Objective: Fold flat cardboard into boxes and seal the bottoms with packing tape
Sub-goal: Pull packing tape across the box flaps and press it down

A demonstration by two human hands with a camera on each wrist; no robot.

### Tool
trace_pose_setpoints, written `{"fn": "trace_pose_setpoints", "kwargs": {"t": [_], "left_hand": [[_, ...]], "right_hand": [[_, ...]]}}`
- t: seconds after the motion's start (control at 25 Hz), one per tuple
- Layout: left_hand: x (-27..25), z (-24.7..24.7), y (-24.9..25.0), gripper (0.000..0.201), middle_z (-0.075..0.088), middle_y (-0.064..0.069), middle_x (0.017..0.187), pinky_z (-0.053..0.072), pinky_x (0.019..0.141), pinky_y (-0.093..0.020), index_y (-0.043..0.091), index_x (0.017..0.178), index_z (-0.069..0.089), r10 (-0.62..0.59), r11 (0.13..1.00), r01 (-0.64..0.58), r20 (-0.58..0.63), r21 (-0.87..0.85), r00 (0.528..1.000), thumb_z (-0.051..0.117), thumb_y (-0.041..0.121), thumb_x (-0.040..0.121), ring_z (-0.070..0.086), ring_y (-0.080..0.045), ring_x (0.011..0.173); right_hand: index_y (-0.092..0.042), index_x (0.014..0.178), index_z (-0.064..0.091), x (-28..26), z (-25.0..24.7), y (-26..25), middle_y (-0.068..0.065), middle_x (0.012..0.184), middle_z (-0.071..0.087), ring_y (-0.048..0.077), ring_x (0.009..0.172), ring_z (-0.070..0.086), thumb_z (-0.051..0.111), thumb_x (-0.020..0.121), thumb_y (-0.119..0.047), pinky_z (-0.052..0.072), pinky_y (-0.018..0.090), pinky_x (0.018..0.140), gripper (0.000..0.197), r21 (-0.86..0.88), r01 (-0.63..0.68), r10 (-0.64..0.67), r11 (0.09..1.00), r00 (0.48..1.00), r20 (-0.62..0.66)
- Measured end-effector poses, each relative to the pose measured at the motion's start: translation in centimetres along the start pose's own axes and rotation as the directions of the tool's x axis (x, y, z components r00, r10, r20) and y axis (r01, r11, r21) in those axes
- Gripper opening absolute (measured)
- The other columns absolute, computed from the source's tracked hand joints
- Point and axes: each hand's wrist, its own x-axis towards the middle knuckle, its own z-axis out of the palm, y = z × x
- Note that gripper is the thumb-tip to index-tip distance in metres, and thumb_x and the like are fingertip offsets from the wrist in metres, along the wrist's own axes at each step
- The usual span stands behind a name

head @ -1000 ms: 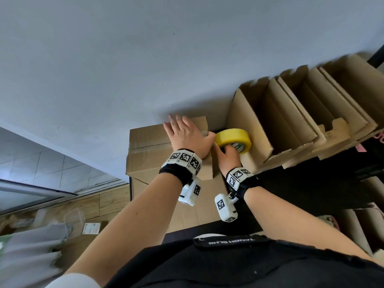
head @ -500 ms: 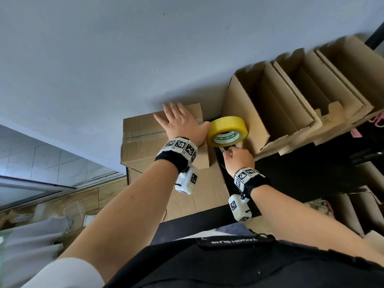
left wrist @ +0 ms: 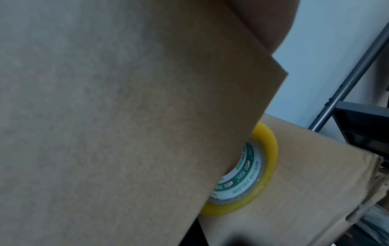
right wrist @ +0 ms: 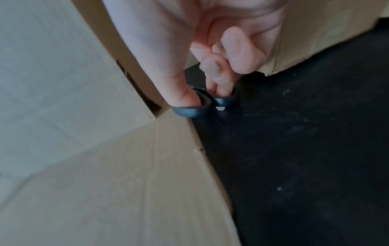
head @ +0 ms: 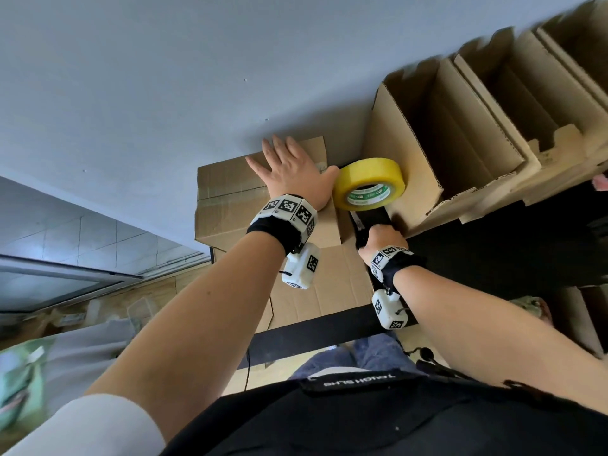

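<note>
Left hand [head: 291, 174] lies flat, fingers spread, on the taped box [head: 230, 205] at frame centre; right hand [head: 381, 240] grips scissors [head: 357, 222], blades pointing up-frame toward the yellow tape roll [head: 370, 182].

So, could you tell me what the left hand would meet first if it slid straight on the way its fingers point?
Probably the wall. The left hand lies flat on the box, fingertips already near its far edge, and only the wall shows beyond that edge. How close the box sits to the wall is unclear.
</note>
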Motion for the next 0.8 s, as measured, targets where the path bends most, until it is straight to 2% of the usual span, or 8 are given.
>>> {"fn": "trace_pose_setpoints", "kwargs": {"t": [0.2, 0.28, 0.36, 0.44, 0.52, 0.6, 0.68, 0.8], "left_hand": [[-0.1, -0.3, 0.0, 0.092, 0.010, -0.018, 0.162, -0.002, 0.115, -0.065, 0.003, 0.152, 0.016, -0.001, 1.000, 0.001, 0.045, 0.004, 0.999, 0.039, 0.061, 0.085, 0.001, -0.034, 0.150], [-0.2, -0.4, 0.0, 0.091, 0.005, -0.017, 0.163, -0.004, 0.115, -0.065, 0.005, 0.154, 0.011, 0.001, 1.000, -0.001, 0.073, 0.004, 0.997, 0.034, 0.063, 0.087, -0.003, -0.034, 0.150], [-0.1, -0.6, -0.1, 0.088, -0.001, -0.015, 0.163, -0.006, 0.115, -0.064, 0.007, 0.155, 0.008, 0.001, 1.000, 0.001, 0.087, -0.026, 0.996, 0.026, 0.066, 0.092, -0.007, -0.031, 0.151], [0.3, -1.1, -0.5, 0.081, -0.007, -0.011, 0.164, -0.009, 0.115, -0.062, 0.011, 0.156, 0.006, 0.028, 0.996, -0.018, 0.119, -0.082, 0.992, 0.019, 0.063, 0.096, -0.011, -0.026, 0.151], [0.5, -1.5, -1.3, 0.073, -0.010, -0.006, 0.164, -0.011, 0.115, -0.061, 0.013, 0.157, 0.006, 0.111, 0.988, -0.093, 0.146, -0.124, 0.983, 0.018, 0.057, 0.099, -0.013, -0.021, 0.150], [0.5, -1.8, -2.0, 0.069, -0.009, -0.002, 0.164, -0.011, 0.116, -0.059, 0.014, 0.157, 0.005, 0.199, 0.974, -0.178, 0.160, -0.137, 0.967, 0.019, 0.052, 0.101, -0.013, -0.018, 0.150], [0.2, -1.7, -2.5, 0.067, -0.008, 0.000, 0.164, -0.009, 0.117, -0.058, 0.015, 0.157, 0.004, 0.234, 0.968, -0.216, 0.154, -0.125, 0.960, 0.020, 0.050, 0.102, -0.012, -0.017, 0.150], [0.2, -1.6, -2.7, 0.067, -0.007, 0.001, 0.164, -0.008, 0.117, -0.058, 0.015, 0.157, 0.003, 0.229, 0.971, -0.215, 0.154, -0.101, 0.961, 0.019, 0.050, 0.102, -0.011, -0.017, 0.150]], "right_hand": [[-0.004, 0.085, 0.065, -1.4, -2.0, 0.4, 0.011, 0.088, 0.072, 0.028, 0.084, 0.071, 0.066, 0.077, -0.031, 0.058, 0.033, 0.075, 0.028, 0.207, -0.184, 0.152, 0.961, 0.975, 0.164], [-0.005, 0.082, 0.067, -2.1, -3.0, 0.8, 0.007, 0.075, 0.071, 0.023, 0.071, 0.069, 0.068, 0.075, -0.031, 0.055, 0.027, 0.064, 0.027, 0.246, -0.210, 0.161, 0.946, 0.965, 0.205], [-0.007, 0.077, 0.067, -3.3, -3.8, 1.0, 0.003, 0.062, 0.067, 0.019, 0.054, 0.061, 0.073, 0.076, -0.039, 0.048, 0.025, 0.053, 0.033, 0.327, -0.240, 0.171, 0.914, 0.959, 0.225], [-0.007, 0.075, 0.066, -4.3, -4.1, 1.1, 0.003, 0.059, 0.065, 0.014, 0.042, 0.050, 0.079, 0.072, -0.049, 0.042, 0.023, 0.046, 0.044, 0.484, -0.286, 0.181, 0.827, 0.951, 0.251], [-0.009, 0.074, 0.063, -5.6, -4.1, 0.9, 0.002, 0.061, 0.063, 0.010, 0.040, 0.047, 0.080, 0.073, -0.050, 0.043, 0.021, 0.044, 0.045, 0.608, -0.299, 0.165, 0.736, 0.949, 0.268], [-0.010, 0.075, 0.063, -6.9, -3.7, 1.1, 0.001, 0.060, 0.060, 0.008, 0.044, 0.049, 0.080, 0.073, -0.050, 0.046, 0.022, 0.047, 0.043, 0.701, -0.308, 0.125, 0.643, 0.946, 0.300], [-0.011, 0.075, 0.062, -8.2, -3.2, 1.4, -0.001, 0.058, 0.057, 0.010, 0.048, 0.049, 0.080, 0.070, -0.053, 0.047, 0.025, 0.053, 0.046, 0.787, -0.339, 0.054, 0.515, 0.930, 0.365], [-0.012, 0.069, 0.059, -10.0, -2.8, 2.3, 0.001, 0.057, 0.051, 0.010, 0.039, 0.039, 0.070, 0.072, -0.063, 0.038, 0.027, 0.056, 0.053, 0.841, -0.380, -0.066, 0.385, 0.898, 0.435]]}}
